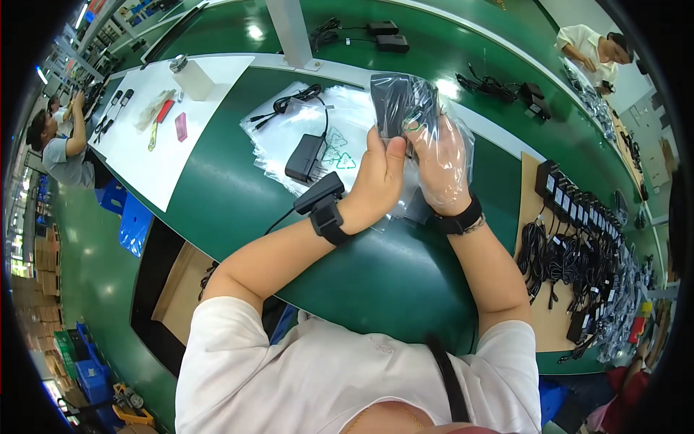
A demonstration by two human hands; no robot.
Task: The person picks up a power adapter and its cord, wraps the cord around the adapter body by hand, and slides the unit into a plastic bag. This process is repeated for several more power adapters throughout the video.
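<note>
A clear plastic bag [455, 148] with a black power adapter [394, 108] and its bundled cable inside is held up between my two hands. My left hand [377, 173] grips its lower left side, thumb raised and fingers partly hidden. My right hand [439, 163] is closed on the other side, with the film spread over its fingers and back. Beneath is a stack of clear bags [347, 134] with green print. On that stack lies a black plug adapter [305, 157] with a coiled cord [296, 101]. A black corded box [318, 192] shows beside my left wristband [329, 221].
Rows of black adapters [571, 199] with bundled cords rest on a cardboard sheet [530, 195] at right. More adapters [390, 36] lie beyond the post [289, 32]. A white bottle [191, 78] and a red cutter [165, 111] are at left. Other people sit farther off.
</note>
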